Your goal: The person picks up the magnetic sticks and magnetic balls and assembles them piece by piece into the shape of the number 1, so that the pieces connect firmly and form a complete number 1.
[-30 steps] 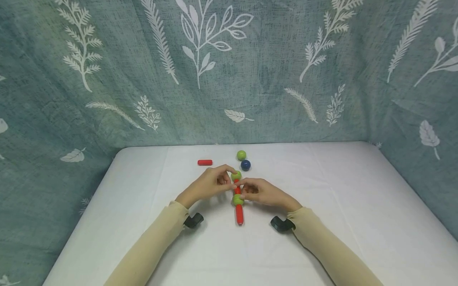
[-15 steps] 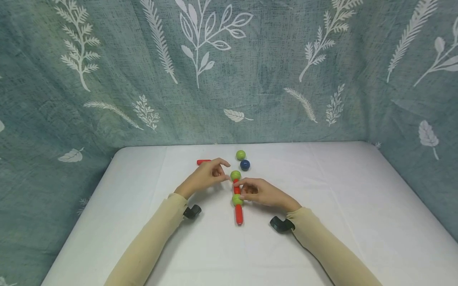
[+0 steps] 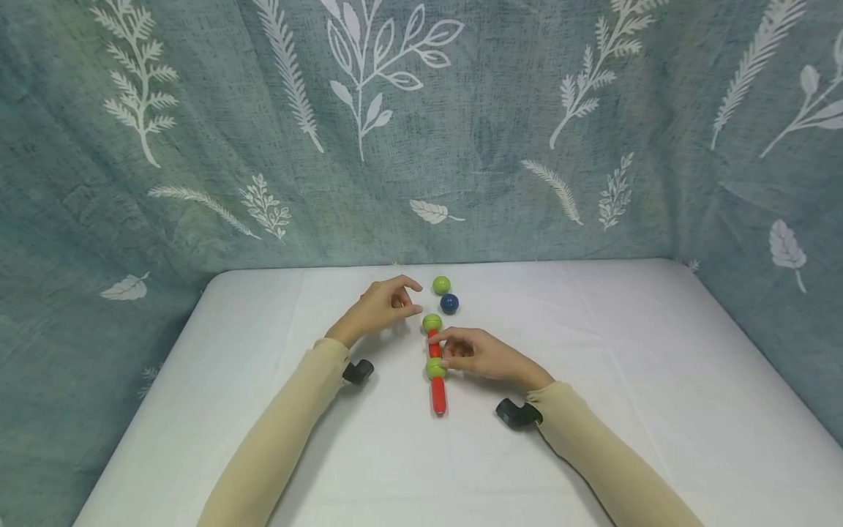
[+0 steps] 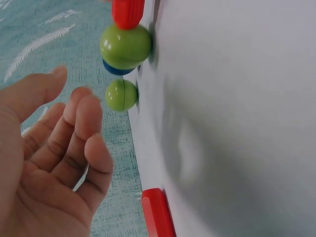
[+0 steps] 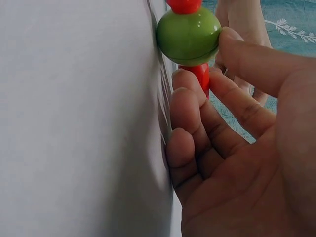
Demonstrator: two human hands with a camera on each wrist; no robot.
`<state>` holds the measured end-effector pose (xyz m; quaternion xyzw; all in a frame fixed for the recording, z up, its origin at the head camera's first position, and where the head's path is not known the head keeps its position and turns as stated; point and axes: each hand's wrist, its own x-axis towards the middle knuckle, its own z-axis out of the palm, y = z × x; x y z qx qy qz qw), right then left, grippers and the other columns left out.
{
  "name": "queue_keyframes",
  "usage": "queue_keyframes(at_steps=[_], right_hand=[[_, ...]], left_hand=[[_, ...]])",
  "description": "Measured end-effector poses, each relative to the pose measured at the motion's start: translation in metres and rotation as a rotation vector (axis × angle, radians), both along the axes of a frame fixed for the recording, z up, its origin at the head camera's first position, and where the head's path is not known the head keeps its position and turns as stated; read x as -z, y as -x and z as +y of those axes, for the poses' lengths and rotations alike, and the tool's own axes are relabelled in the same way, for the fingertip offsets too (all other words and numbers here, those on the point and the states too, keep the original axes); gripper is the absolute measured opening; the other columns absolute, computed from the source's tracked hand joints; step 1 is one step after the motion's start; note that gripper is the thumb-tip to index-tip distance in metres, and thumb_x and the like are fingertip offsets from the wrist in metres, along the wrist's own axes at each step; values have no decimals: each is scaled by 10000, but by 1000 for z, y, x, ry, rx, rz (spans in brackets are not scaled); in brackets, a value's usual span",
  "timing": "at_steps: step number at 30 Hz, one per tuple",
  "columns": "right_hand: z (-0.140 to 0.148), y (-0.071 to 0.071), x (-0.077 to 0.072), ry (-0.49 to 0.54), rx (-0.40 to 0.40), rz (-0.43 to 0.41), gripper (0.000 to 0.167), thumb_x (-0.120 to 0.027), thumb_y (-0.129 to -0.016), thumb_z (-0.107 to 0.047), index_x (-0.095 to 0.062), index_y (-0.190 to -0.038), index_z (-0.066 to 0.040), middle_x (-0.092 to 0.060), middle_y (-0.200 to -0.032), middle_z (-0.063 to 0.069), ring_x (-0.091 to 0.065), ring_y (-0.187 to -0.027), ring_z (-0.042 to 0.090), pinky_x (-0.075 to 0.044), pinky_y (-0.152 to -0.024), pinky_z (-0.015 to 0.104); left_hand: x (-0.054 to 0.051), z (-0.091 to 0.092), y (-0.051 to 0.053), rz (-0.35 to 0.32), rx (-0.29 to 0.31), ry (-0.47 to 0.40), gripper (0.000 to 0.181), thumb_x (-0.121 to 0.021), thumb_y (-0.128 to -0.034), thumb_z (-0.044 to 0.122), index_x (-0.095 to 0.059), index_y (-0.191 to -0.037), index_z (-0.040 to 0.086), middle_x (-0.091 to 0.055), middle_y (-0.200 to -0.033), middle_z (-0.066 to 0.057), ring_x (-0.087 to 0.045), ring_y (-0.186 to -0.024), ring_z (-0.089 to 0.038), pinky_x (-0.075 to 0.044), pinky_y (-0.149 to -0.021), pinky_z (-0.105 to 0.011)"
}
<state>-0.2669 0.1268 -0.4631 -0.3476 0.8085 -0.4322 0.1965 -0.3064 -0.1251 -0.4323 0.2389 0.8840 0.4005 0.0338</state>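
Observation:
Red wooden rods and green balls form a straight row, joined end to end, on the white table. In the head view the row runs from a red rod [image 3: 438,397] in front, through a green ball [image 3: 435,368] and a middle red rod [image 3: 434,346], to a far green ball [image 3: 432,322]. My right hand [image 3: 484,353] holds the row from the right, thumb on the nearer ball and fingers by the middle rod. My left hand [image 3: 382,306] hovers left of the far ball, fingers loosely bent, nothing in them.
Behind the row lie a loose green ball [image 3: 442,285] and a dark blue ball [image 3: 449,303]. A loose red rod [image 4: 158,215] rests on the table, mostly hidden by my left hand in the head view. A patterned green curtain [image 3: 494,183] hangs behind the table.
My left hand has let go of the row's far end and moved back and left, over the loose red rod. My right hand has stayed on the row.

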Motion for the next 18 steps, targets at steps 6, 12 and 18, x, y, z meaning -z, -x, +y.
queue_keyframes(at_steps=[6,12,18], right_hand=[[0,1,1,2,-7,6,394,-673,-922,-117,-592,-1308,-95,-626,-943,29,-539,-794,143,-449,-728,225],[0,1,2,4,-9,1,391,-677,-924,-138,-596,-1304,-97,-626,-936,23,-541,-797,143,-451,-733,228],[0,2,4,18,-4,-11,387,-686,-917,-132,-601,-1293,-102,-625,-932,43,-534,-799,153,-442,-728,226]], left_hand=[[-1,6,15,-20,3,13,403,-696,-919,226,-584,-1264,50,-661,-848,-44,-587,-658,-132,-485,-607,-257],[1,11,26,-1,9,75,412,-684,-928,240,-573,-1276,50,-655,-873,-49,-570,-658,-138,-476,-602,-252],[4,12,37,22,-11,100,400,-673,-937,240,-588,-1277,48,-644,-956,-73,-571,-763,-174,-474,-654,-271]])
